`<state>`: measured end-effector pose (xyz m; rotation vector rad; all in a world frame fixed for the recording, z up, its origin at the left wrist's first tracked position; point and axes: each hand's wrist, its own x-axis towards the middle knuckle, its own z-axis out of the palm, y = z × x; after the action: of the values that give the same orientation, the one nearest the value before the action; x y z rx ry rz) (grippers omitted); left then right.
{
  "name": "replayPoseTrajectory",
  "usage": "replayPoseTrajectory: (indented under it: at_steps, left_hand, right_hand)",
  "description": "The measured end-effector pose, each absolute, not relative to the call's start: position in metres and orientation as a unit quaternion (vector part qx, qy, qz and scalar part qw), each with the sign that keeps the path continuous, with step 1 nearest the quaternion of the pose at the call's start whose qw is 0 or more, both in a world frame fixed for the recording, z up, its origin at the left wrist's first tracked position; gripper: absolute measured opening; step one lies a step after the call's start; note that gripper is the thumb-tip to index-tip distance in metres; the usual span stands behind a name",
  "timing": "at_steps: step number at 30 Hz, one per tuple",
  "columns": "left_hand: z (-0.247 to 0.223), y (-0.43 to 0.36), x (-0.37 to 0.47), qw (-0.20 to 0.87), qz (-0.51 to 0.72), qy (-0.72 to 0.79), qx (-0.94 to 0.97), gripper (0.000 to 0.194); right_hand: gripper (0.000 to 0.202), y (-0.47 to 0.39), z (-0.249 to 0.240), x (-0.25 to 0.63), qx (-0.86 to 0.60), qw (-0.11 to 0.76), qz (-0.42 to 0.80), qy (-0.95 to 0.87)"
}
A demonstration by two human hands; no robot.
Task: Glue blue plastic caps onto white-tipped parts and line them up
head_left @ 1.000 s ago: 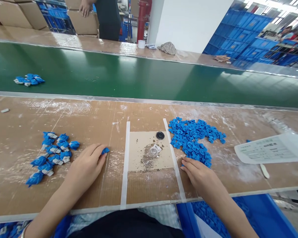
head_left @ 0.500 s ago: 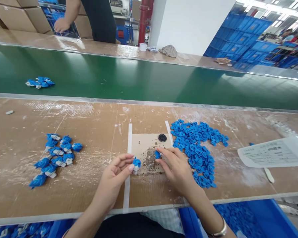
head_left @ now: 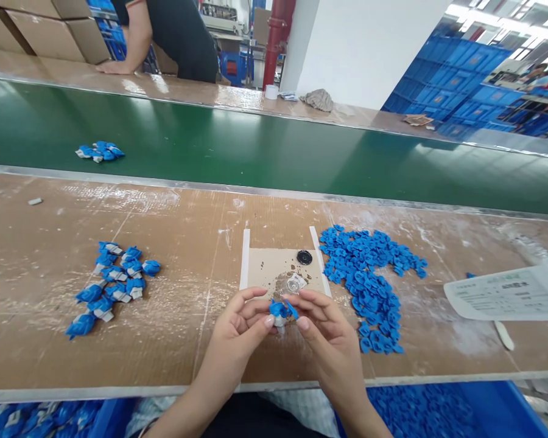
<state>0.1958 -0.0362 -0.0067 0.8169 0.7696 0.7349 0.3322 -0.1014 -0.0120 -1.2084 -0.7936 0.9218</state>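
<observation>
My left hand [head_left: 246,319] pinches a small blue-and-white plastic part [head_left: 279,315] in front of me, its white end down. In my right hand [head_left: 325,319], thumb and fingertips close on a small blue plastic piece [head_left: 292,309], held against the side of that part. Just beyond my fingers, a small clear round dish [head_left: 295,283] sits on a stained cardboard pad [head_left: 260,261]. A black round cap [head_left: 304,257] lies on the pad's far side. To the right spreads a pile of small blue pieces [head_left: 369,267].
Several blue-and-white parts [head_left: 114,274] lie at left, and more [head_left: 100,151] lie on the green conveyor belt [head_left: 256,143]. At right are a white labelled bottle [head_left: 506,295] and blue bin [head_left: 484,401]. Across the belt, a person [head_left: 178,36] leans on the far ledge.
My right hand has moved from the dish to my left hand, bringing the small blue piece against the part. The person across has planted a hand on the ledge.
</observation>
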Motion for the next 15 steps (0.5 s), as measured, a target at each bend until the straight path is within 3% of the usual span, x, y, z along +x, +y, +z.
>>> replayPoseTrajectory:
  at_steps: [5, 12, 15]
  left_hand:
    - [-0.002, -0.039, 0.195, 0.784, 0.349, 0.345, 0.381, 0.038]
    - [-0.029, -0.042, 0.191, 0.787, 0.361, 0.358, 0.350, 0.048]
    - [-0.052, -0.033, 0.179, 0.761, 0.381, 0.373, 0.369, 0.052]
  right_hand:
    - [0.027, -0.103, -0.016, 0.328, -0.560, 0.639, 0.347, -0.396]
    - [0.035, -0.104, -0.045, 0.318, -0.580, 0.521, 0.029, -0.625]
    - [0.046, -0.102, -0.053, 0.305, -0.600, 0.493, 0.021, -0.629]
